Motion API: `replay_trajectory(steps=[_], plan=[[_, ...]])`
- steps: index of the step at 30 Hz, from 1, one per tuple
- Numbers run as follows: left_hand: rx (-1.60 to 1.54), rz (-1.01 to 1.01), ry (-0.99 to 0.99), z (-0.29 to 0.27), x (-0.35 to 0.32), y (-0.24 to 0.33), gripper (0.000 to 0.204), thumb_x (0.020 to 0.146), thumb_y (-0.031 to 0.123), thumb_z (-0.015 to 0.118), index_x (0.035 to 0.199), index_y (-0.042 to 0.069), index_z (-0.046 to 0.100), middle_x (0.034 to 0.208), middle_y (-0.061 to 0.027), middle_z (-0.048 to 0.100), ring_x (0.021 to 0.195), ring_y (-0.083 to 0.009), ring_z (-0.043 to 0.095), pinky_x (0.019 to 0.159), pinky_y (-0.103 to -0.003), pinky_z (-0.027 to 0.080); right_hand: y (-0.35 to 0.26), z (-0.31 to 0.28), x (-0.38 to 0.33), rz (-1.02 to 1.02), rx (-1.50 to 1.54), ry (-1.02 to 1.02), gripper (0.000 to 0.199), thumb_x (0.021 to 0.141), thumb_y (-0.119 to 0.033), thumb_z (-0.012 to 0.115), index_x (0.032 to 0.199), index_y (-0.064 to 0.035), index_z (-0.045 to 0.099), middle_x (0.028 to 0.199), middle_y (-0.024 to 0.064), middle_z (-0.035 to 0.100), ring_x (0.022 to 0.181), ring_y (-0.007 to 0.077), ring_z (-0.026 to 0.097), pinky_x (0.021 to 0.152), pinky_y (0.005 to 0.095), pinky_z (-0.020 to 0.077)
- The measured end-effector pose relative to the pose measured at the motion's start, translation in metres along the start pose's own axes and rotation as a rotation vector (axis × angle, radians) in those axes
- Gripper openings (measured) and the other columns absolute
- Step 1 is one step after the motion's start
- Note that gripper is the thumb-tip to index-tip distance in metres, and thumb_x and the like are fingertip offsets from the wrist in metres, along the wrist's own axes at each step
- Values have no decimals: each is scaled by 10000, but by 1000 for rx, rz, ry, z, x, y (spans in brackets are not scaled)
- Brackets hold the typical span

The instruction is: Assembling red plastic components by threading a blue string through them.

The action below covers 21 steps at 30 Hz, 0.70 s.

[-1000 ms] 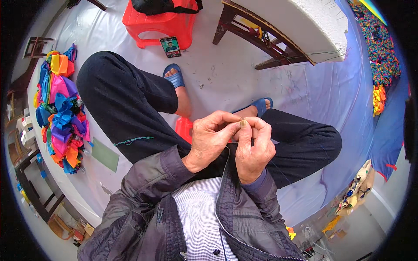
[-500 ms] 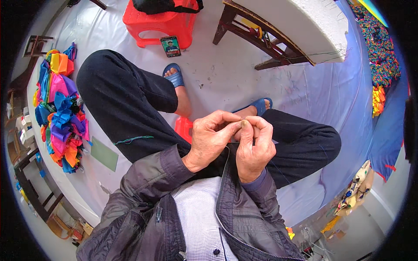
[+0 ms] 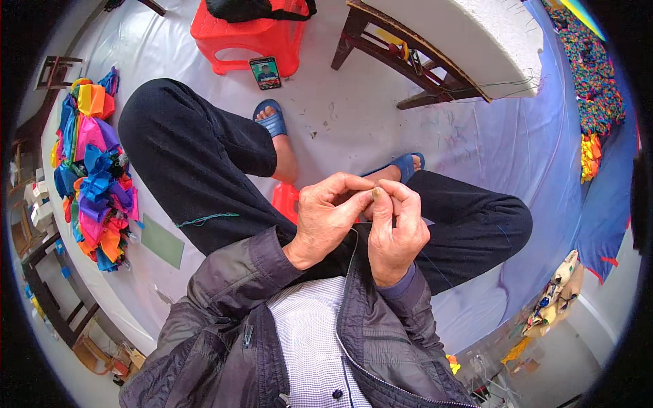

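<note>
Two hands meeting above lap, left hand (image 3: 331,219) and right hand (image 3: 398,228) fingertips pinched on dark thread (image 3: 354,248)

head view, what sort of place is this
Likely a home craft or sewing workspace: a heap of bright cloth scraps, a wooden frame and a red plastic stool on a floor sheet.

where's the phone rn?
Head view, upper left of centre: the phone lies face-up on the floor against the red plastic stool, just beyond the person's left foot.
</note>
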<state>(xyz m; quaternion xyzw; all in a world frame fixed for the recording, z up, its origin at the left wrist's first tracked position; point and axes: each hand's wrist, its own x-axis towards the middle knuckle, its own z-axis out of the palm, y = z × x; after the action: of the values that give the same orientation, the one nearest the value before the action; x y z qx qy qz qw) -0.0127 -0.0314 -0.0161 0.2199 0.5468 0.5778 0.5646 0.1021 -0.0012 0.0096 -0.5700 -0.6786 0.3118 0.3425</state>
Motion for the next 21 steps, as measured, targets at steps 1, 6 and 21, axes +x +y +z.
replay_trajectory(steps=[1,6,21], plan=[[1,-2,2,0,0,0,108,972,-3,724,1072,-42,722,978,-67,762,886,-105,707,781,-252,594,0,0,0,-2,-2,0,151,956,-42,752,1083,8,689,941,138,742,774,264,754,684,348,599],[4,1,6,-2,-1,-3,108,973,0,723,1072,-42,720,974,-67,761,877,-105,708,778,-251,594,-2,1,0,-4,0,-2,136,956,-37,747,1074,0,691,911,134,744,759,263,752,674,346,595],[58,20,21,-2,0,-6,108,963,-6,734,1064,-45,721,964,-71,762,851,-108,715,764,-251,602,-4,3,2,28,53,7,43,1009,-9,669,1030,19,645,729,45,709,647,76,665,603,240,535]])
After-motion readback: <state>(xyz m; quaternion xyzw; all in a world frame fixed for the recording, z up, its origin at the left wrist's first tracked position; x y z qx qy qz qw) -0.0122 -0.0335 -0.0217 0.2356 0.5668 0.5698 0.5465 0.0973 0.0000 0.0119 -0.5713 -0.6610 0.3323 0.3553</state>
